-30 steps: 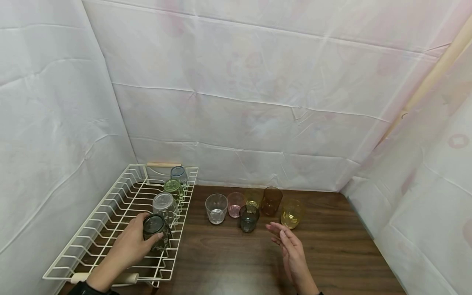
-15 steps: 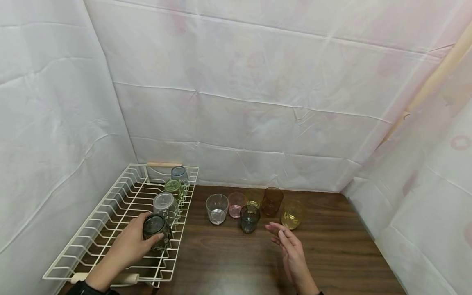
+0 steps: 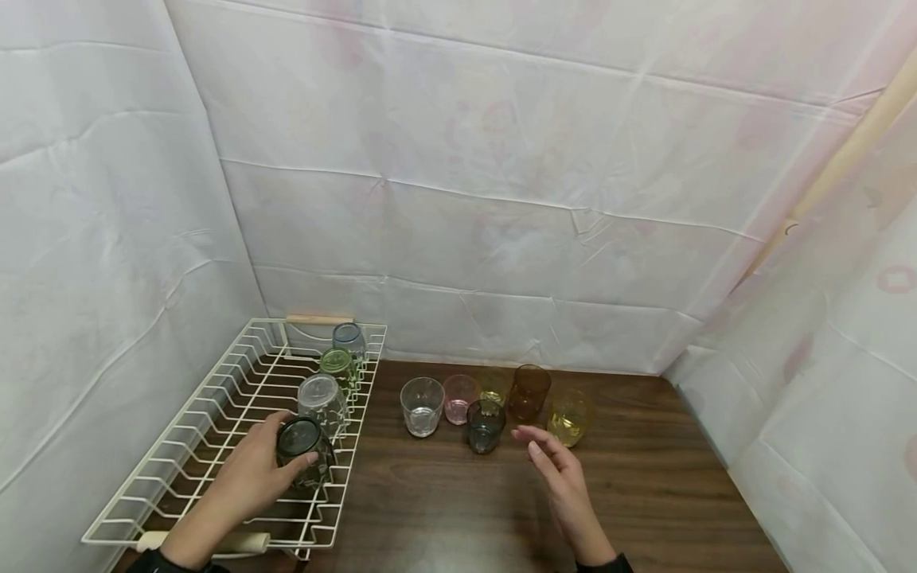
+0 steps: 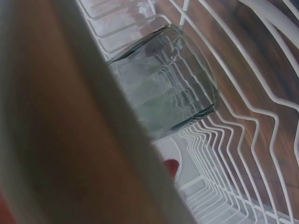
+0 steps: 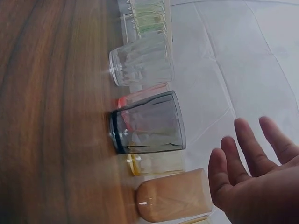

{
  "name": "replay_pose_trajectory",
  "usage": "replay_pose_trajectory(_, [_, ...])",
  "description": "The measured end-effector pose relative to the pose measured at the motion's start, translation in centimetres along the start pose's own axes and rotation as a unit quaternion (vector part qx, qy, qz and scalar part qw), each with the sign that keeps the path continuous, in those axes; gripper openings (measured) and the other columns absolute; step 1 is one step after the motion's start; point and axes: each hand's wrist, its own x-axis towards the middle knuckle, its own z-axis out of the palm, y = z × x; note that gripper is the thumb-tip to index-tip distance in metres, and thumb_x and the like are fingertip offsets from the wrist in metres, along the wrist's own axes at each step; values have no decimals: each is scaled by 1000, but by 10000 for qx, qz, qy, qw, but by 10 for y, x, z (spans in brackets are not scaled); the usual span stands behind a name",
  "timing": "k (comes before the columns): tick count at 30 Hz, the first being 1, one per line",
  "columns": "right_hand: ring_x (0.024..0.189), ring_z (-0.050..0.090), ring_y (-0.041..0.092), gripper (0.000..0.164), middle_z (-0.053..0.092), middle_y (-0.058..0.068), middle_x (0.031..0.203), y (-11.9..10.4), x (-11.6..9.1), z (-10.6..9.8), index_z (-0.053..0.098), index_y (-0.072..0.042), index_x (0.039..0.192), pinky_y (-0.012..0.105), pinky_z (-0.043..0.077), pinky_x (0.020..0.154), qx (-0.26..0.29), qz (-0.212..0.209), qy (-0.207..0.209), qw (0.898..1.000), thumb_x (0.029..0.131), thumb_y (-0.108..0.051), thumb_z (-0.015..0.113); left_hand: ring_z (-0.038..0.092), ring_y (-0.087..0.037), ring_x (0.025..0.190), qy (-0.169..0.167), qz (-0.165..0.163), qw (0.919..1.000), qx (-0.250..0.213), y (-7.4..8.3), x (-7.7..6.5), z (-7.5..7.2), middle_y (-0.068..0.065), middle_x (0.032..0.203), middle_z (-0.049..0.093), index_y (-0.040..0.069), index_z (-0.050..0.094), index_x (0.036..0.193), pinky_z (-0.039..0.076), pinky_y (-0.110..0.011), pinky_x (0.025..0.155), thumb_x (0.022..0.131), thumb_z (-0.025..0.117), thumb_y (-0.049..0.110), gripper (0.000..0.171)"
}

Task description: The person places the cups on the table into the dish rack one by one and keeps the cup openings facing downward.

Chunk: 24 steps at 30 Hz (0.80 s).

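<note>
My left hand grips an upside-down dark grey glass at the near right side of the white wire rack. In the left wrist view that glass sits against the rack's wires, partly hidden by the hand. Behind it in the rack stand an upturned clear glass, a green glass and a blue glass. Over the table my right hand holds nothing, fingers loosely bent. It is nearest a smoky grey glass and a yellow glass, both upright.
Also upright on the wooden table are a clear glass, a pink glass, a yellowish glass and a brown glass. White cloth closes in the back and both sides. The rack has wooden handles.
My right hand has turned slightly, its thumb and fingers parting a little. The left hand stays on the dark grey glass in the rack, and the glasses have not moved.
</note>
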Motion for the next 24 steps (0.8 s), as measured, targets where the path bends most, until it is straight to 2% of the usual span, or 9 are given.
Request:
replay_pose_trajectory(5, [124,66,8,31,69,12,141,-4,8,1,66,-12,139,21,56,98,-705,-34,166,9974,109,-17,61,60,-60,121,254,118,9996,36,4,-4,-4,-44,133,58,-13,42,149,51,-71,96,91,85,40,89])
replay_pose_trajectory(10, [130,64,21,39,67,11,145,-11,17,3,65,-15,142,30,57,100,-1416,-304,218,9892,104,-18,71,51,-63,129,506,95,9986,-71,15,-11,-9,-44,140,52,-10,38,154,44,-77,103,92,83,39,91])
replay_pose_trajectory(12, [134,62,26,44,65,9,146,-14,21,4,63,-17,144,37,54,106,-1776,-359,210,9832,102,-21,74,49,-62,130,826,135,9963,-177,21,-15,-10,-41,140,52,-7,40,154,40,-76,105,91,84,37,89])
replay_pose_trajectory(16, [133,60,28,54,62,10,148,-17,30,8,60,-23,148,51,50,109,-2474,-364,65,9682,99,-29,79,49,-57,129,1577,336,9862,-368,33,-21,-10,-35,137,55,-3,49,150,37,-73,105,88,88,32,81])
replay_pose_trajectory(20, [135,57,35,63,56,13,153,-11,39,13,55,-19,154,58,51,108,-2901,-321,-160,9563,98,-34,80,53,-54,127,1978,542,9775,-490,47,-28,-8,-31,134,60,-2,57,144,38,-69,104,84,91,26,74])
replay_pose_trajectory(24, [139,54,40,75,51,17,158,-2,47,19,47,-10,159,62,50,110,-3263,-176,-251,9448,98,-41,78,55,-51,127,2024,723,9749,-583,63,-34,-3,-29,134,63,-1,60,140,40,-69,103,82,93,24,70])
